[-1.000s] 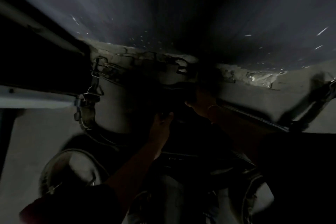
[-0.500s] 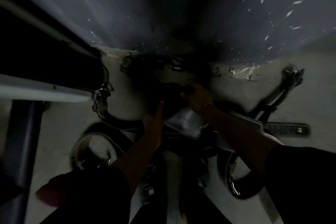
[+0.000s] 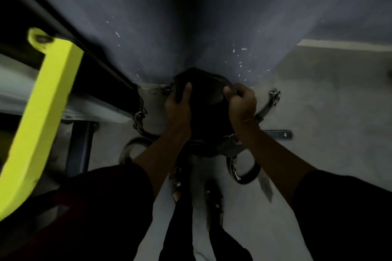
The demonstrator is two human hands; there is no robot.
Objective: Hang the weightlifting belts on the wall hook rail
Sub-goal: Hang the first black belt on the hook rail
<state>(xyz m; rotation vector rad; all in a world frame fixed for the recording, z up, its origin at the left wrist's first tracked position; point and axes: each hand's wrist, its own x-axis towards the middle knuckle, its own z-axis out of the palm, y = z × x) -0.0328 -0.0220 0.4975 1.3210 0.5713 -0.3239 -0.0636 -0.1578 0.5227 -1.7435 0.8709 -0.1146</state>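
Observation:
I hold a wide black weightlifting belt (image 3: 206,99) up in front of the blue-grey wall (image 3: 191,17). My left hand (image 3: 179,103) grips its left edge, thumb on the front. My right hand (image 3: 241,103) is closed on its right edge. The belt's lower end with a grey patch (image 3: 230,144) hangs between my forearms. More dark belts lie on the floor: one with a metal buckle (image 3: 139,117) at the left, a coiled one (image 3: 244,170) by my right forearm, a strap (image 3: 268,105) at the right. No hook rail is visible.
A bright yellow bar (image 3: 40,116) crosses the left side, beside a dark frame (image 3: 63,48) and a pale beam (image 3: 63,101). The concrete floor (image 3: 328,123) spreads to the right. My feet in sandals (image 3: 176,184) stand below the belt.
The belt has come up off the floor pile in both hands and now sits higher against the wall. The view has tilted, and the yellow bar has entered at the left.

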